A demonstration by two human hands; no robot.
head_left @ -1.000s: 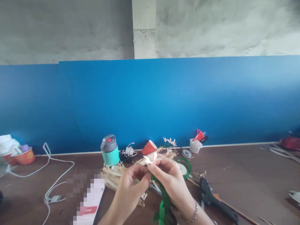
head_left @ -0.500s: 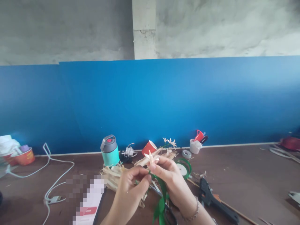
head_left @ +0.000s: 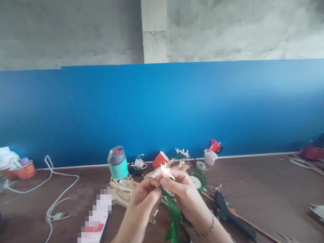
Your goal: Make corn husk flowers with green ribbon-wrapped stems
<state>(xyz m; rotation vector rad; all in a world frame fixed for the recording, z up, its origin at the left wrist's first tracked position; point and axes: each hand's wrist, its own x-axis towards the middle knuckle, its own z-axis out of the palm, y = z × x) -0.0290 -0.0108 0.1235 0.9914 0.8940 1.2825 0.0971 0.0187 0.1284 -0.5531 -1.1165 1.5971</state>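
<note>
A cream artificial flower (head_left: 165, 171) with pointed petals is pinched in my right hand (head_left: 188, 194), between thumb and fingers just below the petals. My left hand (head_left: 144, 202) is closed beside it, thumb and forefinger pinching the end of a green ribbon (head_left: 174, 211) at the flower's base. The ribbon hangs from between the hands toward the table. Scissors (head_left: 186, 233) with dark handles lie partly hidden under it. Behind my left hand spread dried pale husks (head_left: 121, 192).
A black glue gun (head_left: 234, 216) and a thin stick (head_left: 255, 229) lie right. Beyond my hands are a green ribbon spool (head_left: 204, 179), a tape roll (head_left: 200, 165), an orange cup (head_left: 160, 159), and a teal flask (head_left: 118, 167). A phone (head_left: 97, 219) and white cable (head_left: 64, 189) lie left.
The flower has tilted slightly to the right and sits a little lower in my fingers. The ribbon below it has swung and fanned out. Both hands keep their pinch.
</note>
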